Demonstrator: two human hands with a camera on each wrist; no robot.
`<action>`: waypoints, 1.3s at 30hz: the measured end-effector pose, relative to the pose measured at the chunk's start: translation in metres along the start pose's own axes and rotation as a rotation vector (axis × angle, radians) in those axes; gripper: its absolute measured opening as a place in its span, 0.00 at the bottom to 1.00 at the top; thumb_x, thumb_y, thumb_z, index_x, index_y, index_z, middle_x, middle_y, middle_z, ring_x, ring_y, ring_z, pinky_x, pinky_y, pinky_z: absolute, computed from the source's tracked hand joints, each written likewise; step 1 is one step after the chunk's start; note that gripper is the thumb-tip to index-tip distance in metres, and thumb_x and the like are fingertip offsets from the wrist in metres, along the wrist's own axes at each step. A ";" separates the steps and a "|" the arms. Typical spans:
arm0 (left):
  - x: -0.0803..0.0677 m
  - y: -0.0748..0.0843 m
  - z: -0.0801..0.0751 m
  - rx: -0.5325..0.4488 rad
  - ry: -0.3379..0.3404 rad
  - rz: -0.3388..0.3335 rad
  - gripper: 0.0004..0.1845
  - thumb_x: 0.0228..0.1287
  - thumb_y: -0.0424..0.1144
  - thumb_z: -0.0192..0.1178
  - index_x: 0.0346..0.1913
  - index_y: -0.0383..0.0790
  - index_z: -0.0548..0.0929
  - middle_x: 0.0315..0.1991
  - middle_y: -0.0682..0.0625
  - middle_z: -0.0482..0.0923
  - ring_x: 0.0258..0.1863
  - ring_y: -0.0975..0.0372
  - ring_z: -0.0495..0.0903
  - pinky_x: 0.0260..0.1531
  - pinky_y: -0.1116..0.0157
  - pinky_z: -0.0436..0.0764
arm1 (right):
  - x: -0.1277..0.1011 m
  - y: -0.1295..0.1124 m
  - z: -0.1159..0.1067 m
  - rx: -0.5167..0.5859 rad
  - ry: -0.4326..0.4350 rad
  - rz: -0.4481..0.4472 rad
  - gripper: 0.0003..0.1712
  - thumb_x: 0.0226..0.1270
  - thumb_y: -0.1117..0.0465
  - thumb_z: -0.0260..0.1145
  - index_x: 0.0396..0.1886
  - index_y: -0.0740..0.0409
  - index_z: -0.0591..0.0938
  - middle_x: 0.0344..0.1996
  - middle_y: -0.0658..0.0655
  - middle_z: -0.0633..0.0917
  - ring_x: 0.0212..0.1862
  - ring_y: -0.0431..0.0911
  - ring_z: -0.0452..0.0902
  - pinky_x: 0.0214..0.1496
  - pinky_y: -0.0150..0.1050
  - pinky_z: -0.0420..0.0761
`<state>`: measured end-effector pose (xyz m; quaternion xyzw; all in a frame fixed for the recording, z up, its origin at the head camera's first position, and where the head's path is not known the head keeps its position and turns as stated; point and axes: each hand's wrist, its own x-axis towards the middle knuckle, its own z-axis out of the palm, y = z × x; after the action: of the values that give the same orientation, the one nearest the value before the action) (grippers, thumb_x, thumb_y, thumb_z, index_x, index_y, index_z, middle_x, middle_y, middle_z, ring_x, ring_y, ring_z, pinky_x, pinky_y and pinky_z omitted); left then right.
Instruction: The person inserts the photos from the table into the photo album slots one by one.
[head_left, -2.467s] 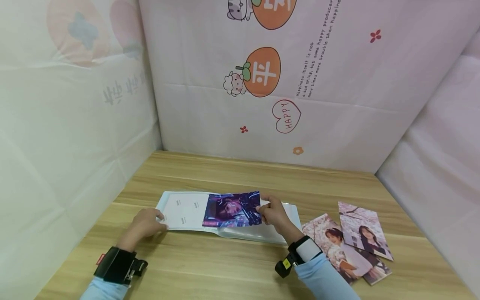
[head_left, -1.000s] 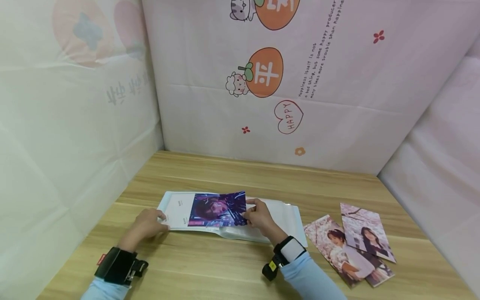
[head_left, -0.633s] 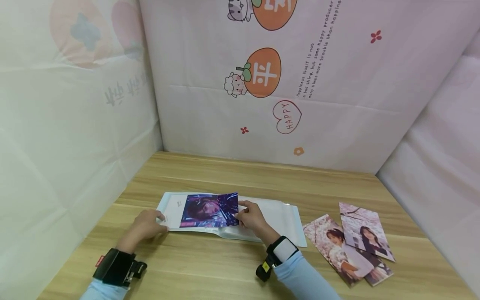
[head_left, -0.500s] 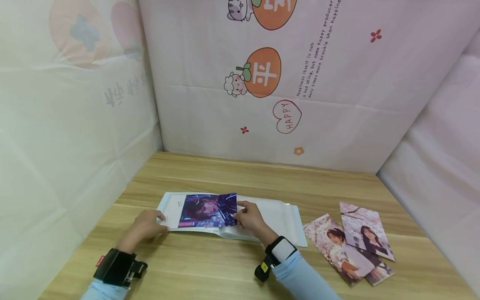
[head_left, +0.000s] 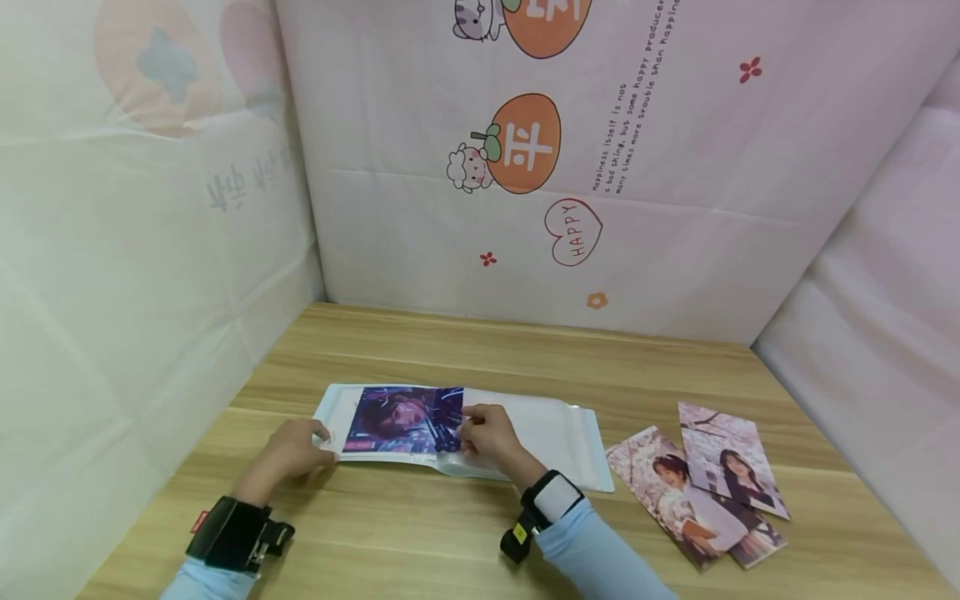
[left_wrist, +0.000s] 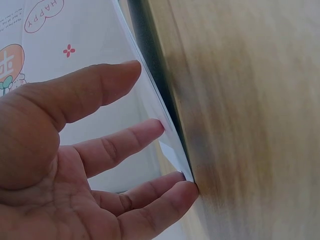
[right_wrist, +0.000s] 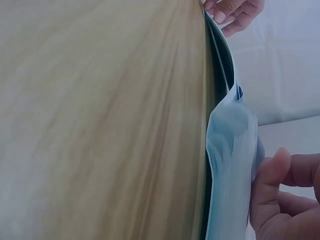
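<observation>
Purple photo (head_left: pixel 401 419) lies long-side left to right in the album (head_left: pixel 570 446).
Right hand (head_left: pixel 486 435) pinches its right end; left hand (head_left: pixel 288 450), fingers straight, presses the album's left edge.

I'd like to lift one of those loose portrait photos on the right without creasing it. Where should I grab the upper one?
Pinch the top photo by its far right edge or far corner, coming from the right. It lies flat on the wooden table, its near left part overlapping the other photo, so the right side is probably easiest to slip a fingertip under.
</observation>
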<state>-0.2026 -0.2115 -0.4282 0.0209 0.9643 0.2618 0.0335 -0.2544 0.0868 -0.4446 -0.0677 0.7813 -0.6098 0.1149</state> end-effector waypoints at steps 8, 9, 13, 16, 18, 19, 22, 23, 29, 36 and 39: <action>0.001 0.001 0.001 0.000 -0.011 -0.013 0.18 0.45 0.38 0.68 0.38 0.29 0.79 0.35 0.39 0.77 0.30 0.53 0.72 0.34 0.55 0.74 | 0.001 -0.002 0.007 -0.013 -0.013 -0.018 0.24 0.58 0.75 0.56 0.56 0.76 0.72 0.22 0.57 0.77 0.21 0.42 0.73 0.22 0.34 0.77; 0.002 0.001 0.001 -0.001 -0.010 -0.012 0.19 0.44 0.38 0.68 0.38 0.28 0.80 0.35 0.39 0.77 0.30 0.53 0.73 0.34 0.55 0.74 | 0.002 -0.002 0.008 -0.021 -0.012 -0.020 0.24 0.58 0.74 0.56 0.56 0.75 0.72 0.22 0.57 0.77 0.22 0.43 0.73 0.22 0.35 0.77; 0.004 -0.001 0.001 -0.001 -0.002 0.000 0.20 0.44 0.38 0.68 0.39 0.28 0.80 0.36 0.38 0.77 0.31 0.53 0.73 0.35 0.54 0.75 | 0.004 -0.004 0.010 -0.080 -0.020 -0.034 0.20 0.61 0.70 0.58 0.53 0.72 0.76 0.26 0.56 0.80 0.26 0.43 0.74 0.24 0.35 0.77; 0.003 -0.001 0.000 -0.001 -0.002 0.013 0.21 0.44 0.38 0.69 0.40 0.27 0.80 0.37 0.36 0.78 0.32 0.52 0.74 0.37 0.52 0.75 | 0.004 -0.005 0.012 -0.113 -0.027 -0.047 0.20 0.62 0.68 0.59 0.54 0.70 0.76 0.29 0.55 0.80 0.29 0.43 0.75 0.24 0.36 0.77; 0.003 -0.001 0.000 0.002 -0.001 0.017 0.21 0.44 0.37 0.69 0.41 0.26 0.80 0.38 0.35 0.78 0.33 0.51 0.74 0.39 0.51 0.74 | 0.003 -0.007 0.013 -0.112 -0.029 -0.060 0.21 0.62 0.68 0.59 0.56 0.70 0.75 0.29 0.55 0.79 0.29 0.44 0.75 0.23 0.36 0.77; 0.003 0.000 0.000 0.004 0.000 0.021 0.21 0.44 0.37 0.69 0.41 0.26 0.80 0.38 0.34 0.78 0.33 0.51 0.74 0.39 0.50 0.74 | 0.003 -0.007 0.014 -0.106 -0.030 -0.065 0.22 0.62 0.68 0.58 0.57 0.69 0.74 0.29 0.55 0.79 0.28 0.44 0.74 0.22 0.36 0.76; 0.003 0.000 0.000 0.012 0.005 0.032 0.22 0.44 0.37 0.69 0.41 0.25 0.80 0.38 0.33 0.78 0.33 0.50 0.74 0.40 0.50 0.74 | 0.002 -0.008 0.015 -0.081 -0.040 -0.083 0.24 0.62 0.69 0.57 0.58 0.70 0.72 0.30 0.56 0.78 0.28 0.44 0.74 0.22 0.35 0.76; 0.003 -0.001 0.000 0.015 0.007 0.036 0.22 0.44 0.37 0.69 0.41 0.25 0.80 0.38 0.33 0.78 0.34 0.50 0.74 0.40 0.49 0.74 | 0.001 -0.008 0.015 -0.072 -0.048 -0.088 0.24 0.61 0.69 0.57 0.59 0.70 0.72 0.30 0.56 0.78 0.28 0.45 0.75 0.22 0.35 0.77; 0.001 -0.002 0.000 0.021 0.009 0.045 0.24 0.44 0.37 0.69 0.44 0.23 0.79 0.40 0.30 0.77 0.37 0.46 0.75 0.42 0.48 0.73 | -0.002 -0.012 0.020 -0.045 -0.110 -0.107 0.26 0.62 0.70 0.58 0.61 0.71 0.69 0.33 0.59 0.80 0.33 0.49 0.78 0.27 0.40 0.80; 0.001 -0.003 0.000 0.025 0.000 0.048 0.24 0.44 0.37 0.69 0.44 0.23 0.79 0.41 0.30 0.77 0.38 0.45 0.76 0.43 0.47 0.73 | -0.003 -0.015 0.027 -0.057 -0.154 -0.118 0.29 0.64 0.68 0.59 0.64 0.70 0.64 0.36 0.60 0.80 0.36 0.52 0.79 0.31 0.43 0.80; 0.000 -0.002 0.000 0.023 0.000 0.046 0.24 0.44 0.37 0.69 0.43 0.24 0.79 0.41 0.31 0.77 0.39 0.45 0.76 0.43 0.47 0.73 | -0.003 -0.016 0.030 -0.067 -0.158 -0.113 0.31 0.64 0.67 0.59 0.65 0.69 0.63 0.39 0.60 0.80 0.37 0.51 0.79 0.31 0.42 0.80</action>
<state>-0.2029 -0.2135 -0.4296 0.0436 0.9665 0.2516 0.0273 -0.2441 0.0556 -0.4356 -0.1635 0.7845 -0.5817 0.1391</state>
